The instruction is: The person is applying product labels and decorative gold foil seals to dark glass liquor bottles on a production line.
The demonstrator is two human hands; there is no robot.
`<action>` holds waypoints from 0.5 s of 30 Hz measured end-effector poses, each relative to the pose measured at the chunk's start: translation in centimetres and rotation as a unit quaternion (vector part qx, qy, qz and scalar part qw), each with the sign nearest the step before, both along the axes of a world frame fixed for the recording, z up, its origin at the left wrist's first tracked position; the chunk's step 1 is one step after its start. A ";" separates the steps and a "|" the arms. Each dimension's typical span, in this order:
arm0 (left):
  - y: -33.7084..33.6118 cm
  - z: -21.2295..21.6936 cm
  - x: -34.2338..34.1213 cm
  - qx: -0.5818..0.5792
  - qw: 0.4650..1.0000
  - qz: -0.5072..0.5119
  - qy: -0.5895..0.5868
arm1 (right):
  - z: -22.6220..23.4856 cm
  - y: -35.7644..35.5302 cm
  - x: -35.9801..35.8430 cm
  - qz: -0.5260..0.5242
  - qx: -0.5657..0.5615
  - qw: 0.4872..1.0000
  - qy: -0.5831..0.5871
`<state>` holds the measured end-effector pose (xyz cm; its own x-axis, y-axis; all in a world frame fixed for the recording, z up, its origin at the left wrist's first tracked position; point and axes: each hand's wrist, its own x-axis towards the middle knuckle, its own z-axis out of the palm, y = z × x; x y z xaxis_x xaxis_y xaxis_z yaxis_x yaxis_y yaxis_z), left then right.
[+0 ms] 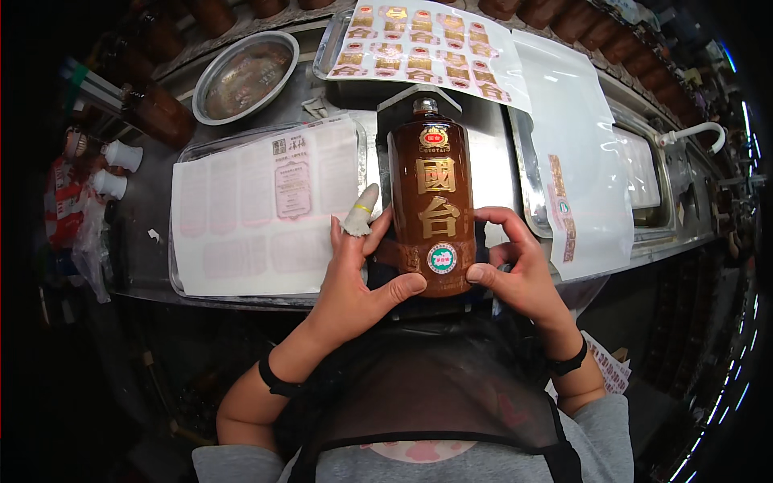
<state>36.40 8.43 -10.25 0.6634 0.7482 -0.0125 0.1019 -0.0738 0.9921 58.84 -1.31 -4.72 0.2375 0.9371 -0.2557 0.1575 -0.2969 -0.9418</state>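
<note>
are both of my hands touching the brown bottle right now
Touching. The head view shows the left hand and right hand wrapped around the lower end of the brown bottle, with both thumbs pressed on its front near the round sticker.

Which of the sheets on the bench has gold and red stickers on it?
The sticker sheet at the top centre, beyond the brown bottle; the other sheets are pale or nearly bare.

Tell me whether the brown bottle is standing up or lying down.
Lying down: the brown bottle rests lengthwise on the metal bench, cap pointing away, both thumbs pressing its lower end.
</note>
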 end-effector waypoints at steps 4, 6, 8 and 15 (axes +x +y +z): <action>0.4 -0.1 -1.0 -0.003 1.000 -0.013 -0.002 | -0.1 0.4 -1.0 0.001 -0.019 1.000 0.010; 0.3 -0.3 -1.4 -0.017 1.000 -0.013 -0.021 | -0.2 0.5 -1.5 0.005 -0.023 1.000 0.013; 0.3 -0.3 -1.6 -0.031 0.999 -0.014 -0.040 | -0.4 0.3 -1.8 0.000 -0.033 0.999 0.015; 0.6 -0.7 -1.8 -0.063 0.997 0.015 -0.053 | -1.4 0.4 -1.7 -0.045 0.018 0.993 0.106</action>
<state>34.63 9.07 -10.93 0.6433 0.7646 -0.0393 -0.0030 0.0539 0.9985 57.13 -0.92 -6.11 0.2642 0.9242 -0.2756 -0.0712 -0.2663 -0.9613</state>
